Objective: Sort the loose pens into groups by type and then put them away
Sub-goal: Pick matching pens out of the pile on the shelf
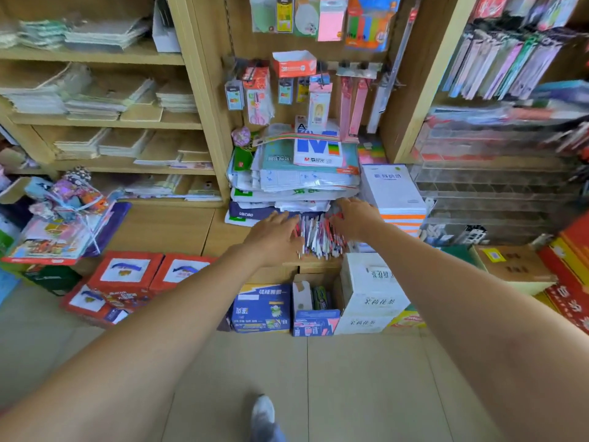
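A heap of pens point(318, 238) lies on the wooden surface point(165, 229), just before a stack of paper packs point(296, 185). The left hand point(274, 231) and the right hand point(354, 218) flank the heap, fingers straight, touching its sides.

Touching the left side of a heap of pens point(318, 236) on the tabletop point(165, 228) with the left hand point(274, 234), fingers point(287, 218) straight. Resting the right hand point(355, 218) on the heap's right side, just in front of a stack of paper packs point(296, 186) and beside a white box point(392, 189). Standing on a tiled floor point(350, 378), cartons point(369, 291) ahead.
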Demonstrator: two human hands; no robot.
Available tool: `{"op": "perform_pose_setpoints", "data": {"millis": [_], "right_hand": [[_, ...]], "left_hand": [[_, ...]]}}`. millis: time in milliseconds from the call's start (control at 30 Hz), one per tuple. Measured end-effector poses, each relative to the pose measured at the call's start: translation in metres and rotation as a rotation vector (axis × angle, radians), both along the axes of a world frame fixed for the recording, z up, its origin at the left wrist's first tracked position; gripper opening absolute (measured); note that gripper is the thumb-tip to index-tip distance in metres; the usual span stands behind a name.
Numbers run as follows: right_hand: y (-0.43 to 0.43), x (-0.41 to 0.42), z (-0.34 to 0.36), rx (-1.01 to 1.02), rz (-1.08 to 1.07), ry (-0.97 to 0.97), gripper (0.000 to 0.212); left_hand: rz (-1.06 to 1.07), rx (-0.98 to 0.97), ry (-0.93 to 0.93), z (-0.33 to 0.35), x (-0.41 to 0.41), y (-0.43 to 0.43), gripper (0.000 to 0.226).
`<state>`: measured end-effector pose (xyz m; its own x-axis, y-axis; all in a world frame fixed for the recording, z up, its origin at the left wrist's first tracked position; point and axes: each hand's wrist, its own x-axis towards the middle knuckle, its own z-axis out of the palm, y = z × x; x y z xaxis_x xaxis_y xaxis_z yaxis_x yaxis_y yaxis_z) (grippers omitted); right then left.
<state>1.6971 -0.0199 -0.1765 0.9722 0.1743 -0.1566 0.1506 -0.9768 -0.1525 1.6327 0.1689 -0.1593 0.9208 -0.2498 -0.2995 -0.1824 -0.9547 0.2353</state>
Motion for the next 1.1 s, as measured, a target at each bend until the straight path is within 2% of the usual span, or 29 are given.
{"op": "perform_pose_setpoints", "data": {"millis": [300,667,1100], "right_hand": [[0.033,0.126,-0.022,0.015,-0.081,0.045,0.053],[0.039,0.238,-0.07,0.02,-0.114,0.095,0.051],[0.024,0.324,-0.223,0.053,-0.143,0.327,0.047]], "left_hand": [[-0.079,-0.014,0.057,-0.024,0.147,0.042,0.061],[-0.107,-0.029,0.125,-0.078,0.265,0.051,0.06],[-0.077,-0.069,0.281,-0.225,0.361,0.032,0.056]]}}
